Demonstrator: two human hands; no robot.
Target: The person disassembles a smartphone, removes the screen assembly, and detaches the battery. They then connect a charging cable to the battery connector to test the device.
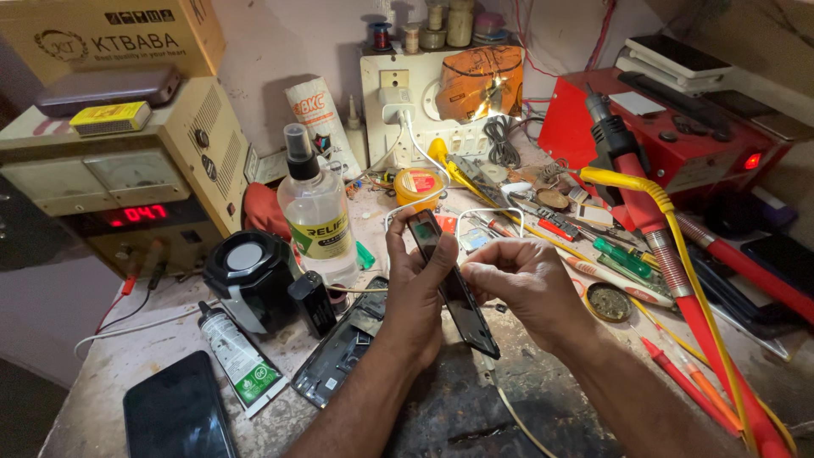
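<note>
We grasp the slim black rectangular phone panel [449,284] with both hands above the middle of the worn grey table [127,365]. Our left hand [415,288] is clenched around the panel's left long edge, thumb pressed across its dark face, while our right hand [526,284] is closed on the right long edge, fingertips [475,276] pinching it near mid-length. The panel is tilted, its upper end pointing toward the far edge of the table and its lower end toward us. Just left of our left wrist, an opened black phone housing [339,348] lies flat on the table. Further left stand a clear plastic spray bottle with a black nozzle [318,212] and a black hexagonal dish with a white disc inside [248,276]; a white squeeze tube with a green label [236,356] lies beside them. A dark-screened smartphone [178,416] rests at the near left corner. A beige bench power supply with a red digital readout [127,182] occupies the far left edge. To the right, a red-handled hot-air wand with a ribbed metal collar [670,254] lies across the table, with a yellow cable [678,246] running over it.
</note>
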